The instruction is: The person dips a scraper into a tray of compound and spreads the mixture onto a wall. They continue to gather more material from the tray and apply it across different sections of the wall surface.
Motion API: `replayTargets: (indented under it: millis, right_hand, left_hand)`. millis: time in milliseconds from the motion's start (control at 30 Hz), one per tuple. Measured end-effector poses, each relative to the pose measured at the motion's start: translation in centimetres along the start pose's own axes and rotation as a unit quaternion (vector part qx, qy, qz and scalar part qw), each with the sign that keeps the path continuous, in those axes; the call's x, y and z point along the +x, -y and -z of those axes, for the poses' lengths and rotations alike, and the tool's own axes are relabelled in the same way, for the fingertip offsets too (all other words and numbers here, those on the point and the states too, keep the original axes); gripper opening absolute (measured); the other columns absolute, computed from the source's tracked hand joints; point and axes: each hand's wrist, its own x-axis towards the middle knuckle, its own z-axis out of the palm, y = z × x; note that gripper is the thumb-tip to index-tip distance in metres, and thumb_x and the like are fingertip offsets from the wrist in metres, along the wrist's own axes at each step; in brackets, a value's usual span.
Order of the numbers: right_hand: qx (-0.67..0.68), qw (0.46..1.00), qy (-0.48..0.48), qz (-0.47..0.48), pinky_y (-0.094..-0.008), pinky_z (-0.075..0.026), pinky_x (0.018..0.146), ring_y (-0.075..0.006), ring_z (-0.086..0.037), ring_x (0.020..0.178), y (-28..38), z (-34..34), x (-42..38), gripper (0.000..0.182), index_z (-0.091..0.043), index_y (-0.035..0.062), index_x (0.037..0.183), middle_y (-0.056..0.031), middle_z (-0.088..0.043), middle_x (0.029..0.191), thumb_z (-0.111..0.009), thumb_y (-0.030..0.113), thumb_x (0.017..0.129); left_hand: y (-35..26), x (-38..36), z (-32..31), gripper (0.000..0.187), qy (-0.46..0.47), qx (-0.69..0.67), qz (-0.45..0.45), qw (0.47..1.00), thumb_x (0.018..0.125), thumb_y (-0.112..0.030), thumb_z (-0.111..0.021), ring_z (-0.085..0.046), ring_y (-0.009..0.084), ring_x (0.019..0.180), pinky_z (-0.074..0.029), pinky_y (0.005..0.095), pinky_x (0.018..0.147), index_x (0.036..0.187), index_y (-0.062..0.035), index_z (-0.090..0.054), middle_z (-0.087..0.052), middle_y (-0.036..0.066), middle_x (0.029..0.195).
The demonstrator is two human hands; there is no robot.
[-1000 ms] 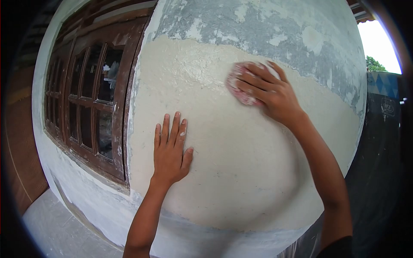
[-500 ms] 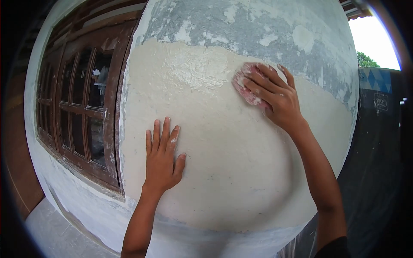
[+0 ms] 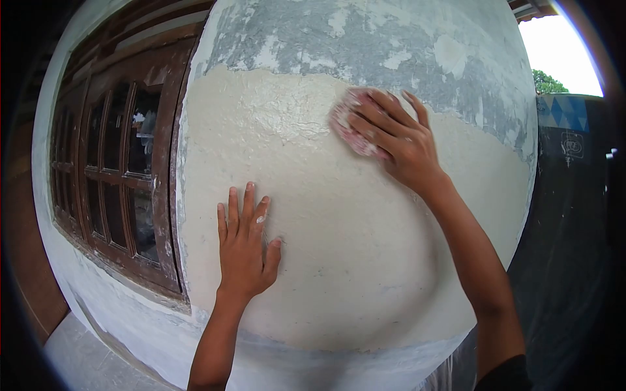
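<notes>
A wall [image 3: 339,241] fills the middle of the view, coated in a cream layer with a wet, shiny patch near its upper edge. Pressed against that layer is a crumpled pink-and-white cloth [image 3: 352,124], smeared with white. My right hand [image 3: 401,140] is closed over the cloth, fingers pointing up and left; the palm side is hidden. Lower and to the left, my left hand [image 3: 246,251] lies flat on the cream surface, fingers spread, holding nothing. A white smear marks its index finger.
Left of the coated area is a brown wooden window [image 3: 124,169] with glass panes and a worn frame. Grey, patchy wall [image 3: 391,39] shows above. A dark panel [image 3: 564,195] with a blue-and-white pattern stands at the right. Grey floor [image 3: 98,352] appears at lower left.
My right hand has slid the cloth left across the wall. My left hand stays flat in about the same place. The view has shifted slightly.
</notes>
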Motion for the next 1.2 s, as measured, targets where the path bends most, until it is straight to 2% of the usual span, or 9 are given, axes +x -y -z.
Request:
replayTargets:
  millis: [333, 467, 567, 700, 833, 900, 967, 1100, 1200]
  right_hand:
    - [0.007, 1.000, 0.018, 0.004, -0.0492, -0.029, 0.125, -0.0148, -0.050, 0.141, -0.2, 0.7, -2.0, 0.049, -0.072, 0.0296, 0.125, 0.0082, -0.065, 0.141, -0.081, 0.013, 0.080]
    - [0.059, 0.998, -0.006, 0.032, -0.0517, -0.030, 0.123, -0.0168, -0.051, 0.141, 2.7, -1.5, 2.8, 0.047, -0.073, 0.0264, 0.123, 0.0072, -0.066, 0.139, -0.078, 0.007, 0.080]
    - [0.078, 0.996, 0.028, 0.026, -0.0518, -0.030, 0.123, -0.0172, -0.052, 0.140, 2.1, -1.5, 1.5, 0.046, -0.073, 0.0271, 0.123, 0.0068, -0.066, 0.138, -0.078, 0.007, 0.081]
    - [0.034, 0.999, 0.002, -0.021, -0.0507, -0.030, 0.123, -0.0175, -0.055, 0.138, 0.3, 0.9, -2.0, 0.046, -0.074, 0.0290, 0.121, 0.0063, -0.069, 0.136, -0.076, 0.006, 0.081]
    - [0.010, 0.999, -0.040, 0.006, -0.0504, -0.029, 0.124, -0.0166, -0.053, 0.139, 2.0, -1.0, 1.5, 0.049, -0.074, 0.0295, 0.121, 0.0074, -0.066, 0.140, -0.082, 0.011, 0.076]
    - [-0.006, 1.000, 0.008, 0.016, -0.0507, -0.030, 0.123, -0.0161, -0.052, 0.141, 1.6, -1.3, 1.5, 0.051, -0.074, 0.0295, 0.121, 0.0080, -0.064, 0.142, -0.084, 0.011, 0.075]
    - [0.038, 0.999, 0.011, -0.011, -0.0509, -0.031, 0.123, -0.0165, -0.053, 0.140, 0.4, -0.5, 0.0, 0.049, -0.074, 0.0298, 0.122, 0.0071, -0.066, 0.140, -0.080, 0.007, 0.078]
    - [-0.046, 0.998, 0.004, -0.045, -0.0499, -0.032, 0.122, -0.0150, -0.056, 0.137, -2.2, 1.8, -2.5, 0.050, -0.075, 0.0320, 0.121, 0.0069, -0.070, 0.134, -0.078, 0.003, 0.080]
    - [-0.027, 0.999, -0.020, -0.035, -0.0497, -0.033, 0.120, -0.0149, -0.055, 0.138, -0.8, 0.5, 2.0, 0.047, -0.076, 0.0301, 0.120, 0.0066, -0.069, 0.136, -0.075, 0.002, 0.082]
  left_hand:
    - [-1.4, 1.3, -0.1, 0.058, -0.020, -0.060, -0.037, 0.997, 0.099, -0.025, -0.050, -0.016, 0.0469, 0.157, -0.011, 0.0619, 0.125, 0.150, 0.0014, -0.043, -0.031, 0.024, 0.166]
    - [-2.1, 2.0, -0.5, 0.058, -0.032, -0.069, -0.037, 0.996, 0.098, -0.024, -0.051, -0.016, 0.0476, 0.157, -0.011, 0.0619, 0.124, 0.150, 0.0007, -0.042, -0.032, 0.025, 0.165]
    - [-2.0, 1.8, -0.5, 0.059, -0.038, -0.084, -0.047, 0.995, 0.098, -0.025, -0.051, -0.015, 0.0477, 0.157, -0.010, 0.0622, 0.124, 0.151, -0.0007, -0.041, -0.033, 0.026, 0.165]
    - [-1.2, 1.4, -0.4, 0.059, -0.050, -0.081, -0.033, 0.995, 0.100, -0.027, -0.050, -0.014, 0.0477, 0.157, -0.010, 0.0627, 0.124, 0.152, -0.0014, -0.040, -0.032, 0.025, 0.165]
    - [-2.9, 2.5, -1.1, 0.058, -0.069, -0.115, -0.034, 0.990, 0.101, -0.027, -0.049, -0.014, 0.0478, 0.157, -0.009, 0.0636, 0.124, 0.152, -0.0007, -0.040, -0.032, 0.026, 0.165]
    - [-3.8, 2.6, -1.5, 0.058, -0.064, -0.134, -0.034, 0.988, 0.101, -0.027, -0.049, -0.014, 0.0481, 0.157, -0.008, 0.0638, 0.124, 0.152, -0.0009, -0.040, -0.032, 0.027, 0.165]
    - [-3.8, 2.2, -1.5, 0.058, -0.059, -0.154, -0.036, 0.986, 0.101, -0.028, -0.049, -0.013, 0.0484, 0.157, -0.008, 0.0641, 0.124, 0.152, -0.0010, -0.040, -0.032, 0.027, 0.165]
    - [-3.5, 1.4, -1.2, 0.058, -0.073, -0.143, -0.041, 0.986, 0.101, -0.028, -0.049, -0.014, 0.0498, 0.157, -0.008, 0.0645, 0.123, 0.151, -0.0008, -0.040, -0.032, 0.028, 0.164]
    - [-4.7, 1.9, -1.6, 0.057, -0.066, -0.158, -0.044, 0.984, 0.101, -0.027, -0.048, -0.014, 0.0505, 0.156, -0.009, 0.0648, 0.123, 0.151, -0.0004, -0.040, -0.033, 0.029, 0.164]
